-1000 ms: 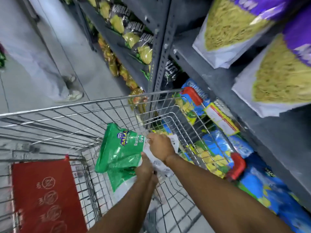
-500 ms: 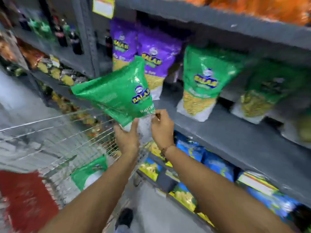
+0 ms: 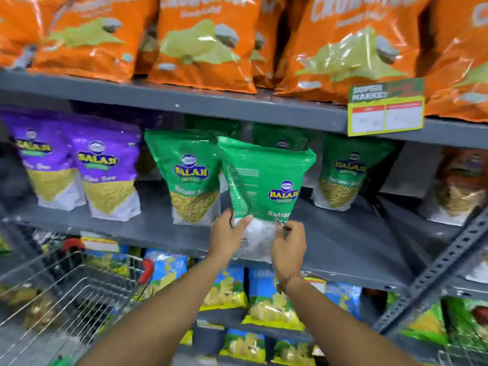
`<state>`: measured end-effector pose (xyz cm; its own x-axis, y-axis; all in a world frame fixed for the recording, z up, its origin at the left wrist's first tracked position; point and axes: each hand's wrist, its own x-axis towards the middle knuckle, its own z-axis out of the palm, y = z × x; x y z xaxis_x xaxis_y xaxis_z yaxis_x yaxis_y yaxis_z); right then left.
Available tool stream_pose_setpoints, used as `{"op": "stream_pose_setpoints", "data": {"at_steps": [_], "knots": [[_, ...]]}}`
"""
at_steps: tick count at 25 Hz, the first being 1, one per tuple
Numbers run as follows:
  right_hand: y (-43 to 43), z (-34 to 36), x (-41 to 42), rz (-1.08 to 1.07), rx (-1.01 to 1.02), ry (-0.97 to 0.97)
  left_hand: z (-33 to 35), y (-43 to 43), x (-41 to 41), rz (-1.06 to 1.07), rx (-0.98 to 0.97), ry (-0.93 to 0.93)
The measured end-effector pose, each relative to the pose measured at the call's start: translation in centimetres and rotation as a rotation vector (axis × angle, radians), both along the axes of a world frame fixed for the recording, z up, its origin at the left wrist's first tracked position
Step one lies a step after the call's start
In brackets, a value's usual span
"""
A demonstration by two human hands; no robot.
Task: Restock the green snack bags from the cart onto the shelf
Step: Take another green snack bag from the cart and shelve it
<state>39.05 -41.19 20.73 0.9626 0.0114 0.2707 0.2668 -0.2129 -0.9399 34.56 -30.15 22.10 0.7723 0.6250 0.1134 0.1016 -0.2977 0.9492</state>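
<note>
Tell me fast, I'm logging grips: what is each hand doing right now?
Left hand: closed on the green snack bag, at its lower left.
Right hand: closed on the same bag's lower right.

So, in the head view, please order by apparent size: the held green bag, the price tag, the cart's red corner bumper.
1. Held green Balaji bag, gripped at its bottom by left hand and right hand; nearness to the camera enlarges it.
2. Price tag.
3. Red corner bumper.

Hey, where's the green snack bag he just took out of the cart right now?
In the head view's centre, the held green bag stands upright above the middle shelf, gripped at its base by left hand and right hand, between two shelved green bags.
</note>
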Motion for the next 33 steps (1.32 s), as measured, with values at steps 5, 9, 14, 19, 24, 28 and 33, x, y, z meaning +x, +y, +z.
{"op": "stream_pose_setpoints", "data": {"at_steps": [5,9,14,19,24,28,33], "knots": [[1.2,0.0,6.4,-0.060,-0.040,0.104,-0.4,1.8,7.4,-0.091,0.003,0.138],[2.5,-1.0,7.5,-0.132,-0.018,0.076,-1.9,3.5,10.5,-0.110,-0.317,0.057],[6.4,-1.3,8.4,-0.495,0.169,0.578,-1.7,5.3,14.7,-0.153,-0.713,0.083],[3.3,0.4,11.4,-0.285,0.652,0.508,-3.9,6.1,14.6,-0.049,-0.705,-0.047],[3.4,0.0,6.8,-0.446,0.528,0.477,-4.5,5.1,14.5,-0.213,-0.493,0.028],[3.7,0.3,7.7,-0.013,0.803,0.459,-4.3,3.7,13.2,-0.072,-0.400,0.085],[1.7,0.0,11.3,0.145,0.672,0.535,-4.0,1.4,11.3,0.019,-0.378,0.064]]}}
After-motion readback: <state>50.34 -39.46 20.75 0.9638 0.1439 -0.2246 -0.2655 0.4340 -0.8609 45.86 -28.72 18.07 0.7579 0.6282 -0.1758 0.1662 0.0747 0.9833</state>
